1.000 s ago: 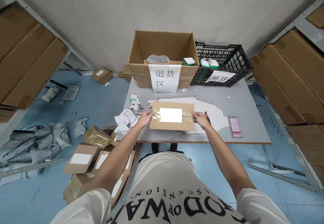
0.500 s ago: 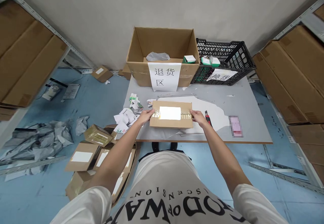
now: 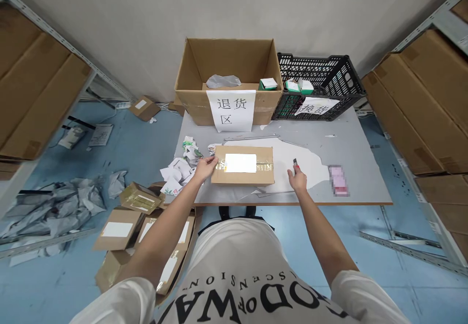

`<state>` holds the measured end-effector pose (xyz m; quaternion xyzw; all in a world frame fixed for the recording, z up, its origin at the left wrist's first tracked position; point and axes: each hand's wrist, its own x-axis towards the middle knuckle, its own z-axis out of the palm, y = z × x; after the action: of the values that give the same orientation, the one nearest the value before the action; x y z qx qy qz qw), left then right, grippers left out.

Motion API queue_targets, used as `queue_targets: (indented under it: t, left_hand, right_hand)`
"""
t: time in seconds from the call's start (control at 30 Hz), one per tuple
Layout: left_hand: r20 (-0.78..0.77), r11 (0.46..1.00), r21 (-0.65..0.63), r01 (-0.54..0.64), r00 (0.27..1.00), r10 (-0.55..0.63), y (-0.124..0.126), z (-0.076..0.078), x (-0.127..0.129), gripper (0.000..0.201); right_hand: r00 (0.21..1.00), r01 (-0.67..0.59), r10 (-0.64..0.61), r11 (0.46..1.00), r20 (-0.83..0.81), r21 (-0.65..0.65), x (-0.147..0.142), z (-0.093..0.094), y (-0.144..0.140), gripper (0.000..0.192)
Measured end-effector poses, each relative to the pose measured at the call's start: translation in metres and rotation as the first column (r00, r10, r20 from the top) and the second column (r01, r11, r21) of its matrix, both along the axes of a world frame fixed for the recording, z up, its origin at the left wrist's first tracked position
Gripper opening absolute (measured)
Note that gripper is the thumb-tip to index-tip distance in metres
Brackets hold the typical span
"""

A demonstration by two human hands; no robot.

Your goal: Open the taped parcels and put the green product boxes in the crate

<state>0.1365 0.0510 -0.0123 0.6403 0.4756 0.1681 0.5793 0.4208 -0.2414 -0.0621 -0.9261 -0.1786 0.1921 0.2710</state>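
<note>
On the grey desk [image 3: 347, 143], the left hand [image 3: 205, 168] rests open against the taped parcel [image 3: 243, 165]; the right hand [image 3: 298, 180] closes on a cutter [image 3: 295, 164].

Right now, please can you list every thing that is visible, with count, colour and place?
taped parcel: one, brown with white label, table front, middle
utility knife: one, red and black, right of the parcel
table: one, grey
large open carton: one, brown, white sign in front, table back
crate: one, black, right of the carton
small boxes: three, green and white, in carton and crate
paper scraps: a heap, white, table's left edge
pink item: one, blurred, table right
floor parcels: several, brown, left of the table
grey bags: a pile, floor left
left hand: on the parcel's left end
right hand: at the knife, grip unclear
</note>
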Motion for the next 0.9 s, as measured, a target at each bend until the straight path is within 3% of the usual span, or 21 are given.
queue_targets:
  t: [0.13,0.27,0.33,0.43,0.53,0.6,0.9]
  left_hand:
    - [-0.027,0.999,0.041,-0.021,0.999,0.022,-0.001,0.002,0.001,0.055]
    - [-0.113,0.98,0.195,0.03,0.994,-0.008,-0.009,0.012,0.0,0.072]
    - [-0.178,0.944,0.306,0.124,0.981,-0.072,-0.014,0.02,-0.002,0.083]
    - [-0.277,0.836,0.428,0.343,0.931,-0.24,-0.022,0.03,-0.003,0.105]
    - [-0.385,0.714,0.464,0.524,0.845,-0.37,-0.027,0.033,-0.001,0.122]
    - [-0.441,0.66,0.465,0.591,0.8,-0.406,-0.029,0.031,0.0,0.126]
    - [-0.459,0.623,0.492,0.609,0.789,-0.408,-0.032,0.025,0.002,0.135]
  right_hand:
    - [0.998,0.016,0.004,0.956,0.067,-0.293,0.02,-0.022,-0.033,0.065]
    - [0.998,-0.049,0.062,0.907,0.016,-0.418,0.025,-0.036,-0.044,0.069]
    - [0.994,-0.097,0.109,0.895,0.003,-0.435,0.025,-0.041,-0.043,0.066]
    - [0.994,-0.094,0.107,0.892,0.005,-0.442,0.025,-0.048,-0.04,0.06]
    - [0.998,-0.057,0.064,0.891,0.002,-0.45,0.029,-0.053,-0.038,0.058]
    - [0.998,-0.056,0.057,0.889,-0.013,-0.454,0.032,-0.054,-0.036,0.058]
    - [0.998,-0.059,0.065,0.921,0.003,-0.385,0.025,-0.041,-0.03,0.058]
